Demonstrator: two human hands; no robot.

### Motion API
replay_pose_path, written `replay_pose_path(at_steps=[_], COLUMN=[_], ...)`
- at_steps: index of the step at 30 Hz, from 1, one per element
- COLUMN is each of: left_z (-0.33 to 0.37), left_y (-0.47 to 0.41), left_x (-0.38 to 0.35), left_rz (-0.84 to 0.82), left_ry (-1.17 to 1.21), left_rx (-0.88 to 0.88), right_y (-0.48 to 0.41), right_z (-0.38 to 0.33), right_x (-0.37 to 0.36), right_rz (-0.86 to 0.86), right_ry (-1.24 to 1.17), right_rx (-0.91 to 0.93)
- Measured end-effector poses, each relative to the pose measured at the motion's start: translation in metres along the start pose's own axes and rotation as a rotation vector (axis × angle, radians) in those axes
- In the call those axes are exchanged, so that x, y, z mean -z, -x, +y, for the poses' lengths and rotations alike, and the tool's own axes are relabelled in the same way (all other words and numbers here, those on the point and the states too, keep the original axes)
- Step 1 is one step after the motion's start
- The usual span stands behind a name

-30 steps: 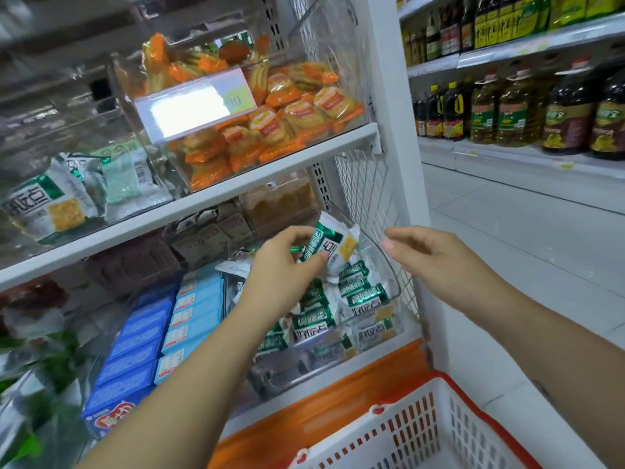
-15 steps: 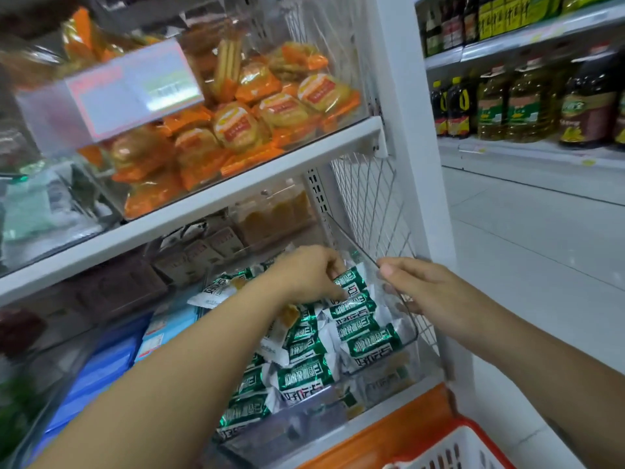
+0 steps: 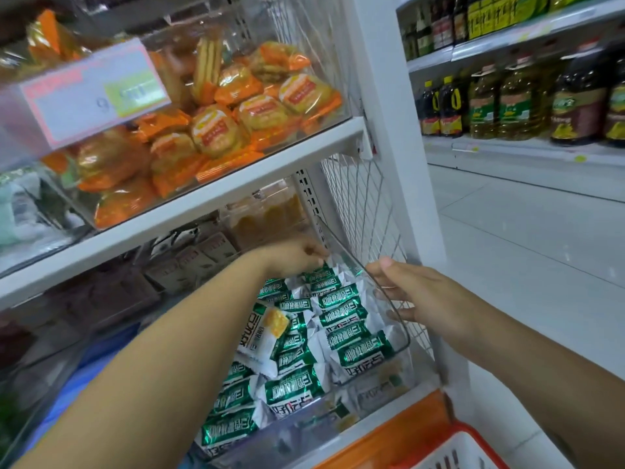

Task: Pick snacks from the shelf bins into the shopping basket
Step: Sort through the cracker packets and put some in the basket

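Since a second ago, when it held a green-and-white packet lifted clear of the pile, the left hand has gone down and deeper into the clear bin on the lower shelf, and the view has closed in so that only a corner of the shopping basket shows at the bottom right. That hand now lies at the far back of the bin with its fingers curled down onto the rearmost green-and-white snack packets; its fingertips are hidden behind its knuckles, so I cannot tell whether they are clamped on a packet. The right hand has come in to the bin's right wall, thumb on top of the clear rim and fingers spread along the outside, against the wire mesh panel. The two hands are apart, with the back corner of the bin between them. Packets fill the bin below and in front of both hands, and one white packet with a yellow cracker picture lies on top beside the left forearm. Printing on the green packets is upside down and I cannot read it. Above, on the upper shelf, another clear bin holds orange-wrapped snacks behind a price tag showing a blurred "9". Oil bottles line the shelves across the aisle.
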State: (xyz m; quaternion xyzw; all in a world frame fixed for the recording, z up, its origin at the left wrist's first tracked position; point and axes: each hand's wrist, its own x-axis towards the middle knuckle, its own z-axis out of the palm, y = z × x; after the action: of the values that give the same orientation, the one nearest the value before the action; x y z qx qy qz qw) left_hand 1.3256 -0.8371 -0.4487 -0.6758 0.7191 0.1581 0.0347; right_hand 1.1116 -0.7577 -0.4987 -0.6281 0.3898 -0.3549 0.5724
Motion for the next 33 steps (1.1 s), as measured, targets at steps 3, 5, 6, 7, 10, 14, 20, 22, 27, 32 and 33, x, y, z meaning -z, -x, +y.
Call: replay_pose_path(at_steps=[3,5,6,7,10,14,20,22,27,32,33], left_z=[-0.003,-0.002,0.000,0.001,0.007,0.009,0.003,0.003,0.009,0.017,0.018], left_y=[-0.026,-0.041,-0.046,-0.051,-0.058,-0.065,-0.071,-0.068,-0.036,0.020,0.035], left_x=[-0.012,-0.015,-0.016,-0.018,-0.023,-0.031,-0.042,-0.032,0.005,0.013,0.011], left_rz=[-0.001,0.018,0.013,0.002,-0.028,-0.015,-0.035,-0.004,0.222,0.495,0.579], left_ry=[-0.088,-0.105,-0.095,-0.095,-0.110,-0.138,-0.242,-0.253,-0.200,0.018,0.103], left_rx=[0.023,0.029,0.035,0.042,0.053,0.076,0.112,0.106,0.083,0.081,0.059], right_y=[-0.004,-0.007,-0.008,-0.008,-0.008,-0.009,-0.004,-0.005,-0.009,-0.001,0.002], right_z=[0.006,0.011,0.011,0.011,0.009,0.009,0.002,0.002,0.007,-0.002,-0.005], right_x=[0.002,0.005,0.006,0.007,0.009,0.008,0.009,0.010,0.009,0.004,0.003], right_rz=[-0.005,-0.028,-0.044,-0.059,-0.089,-0.103,-0.130,-0.137,-0.097,-0.032,0.020], right_ry=[0.009,0.035,0.037,0.035,0.033,0.082,0.061,0.062,0.034,-0.005,0.043], right_rx=[-0.010,-0.005,-0.003,-0.010,-0.027,-0.019,-0.029,-0.013,-0.022,-0.016,0.026])
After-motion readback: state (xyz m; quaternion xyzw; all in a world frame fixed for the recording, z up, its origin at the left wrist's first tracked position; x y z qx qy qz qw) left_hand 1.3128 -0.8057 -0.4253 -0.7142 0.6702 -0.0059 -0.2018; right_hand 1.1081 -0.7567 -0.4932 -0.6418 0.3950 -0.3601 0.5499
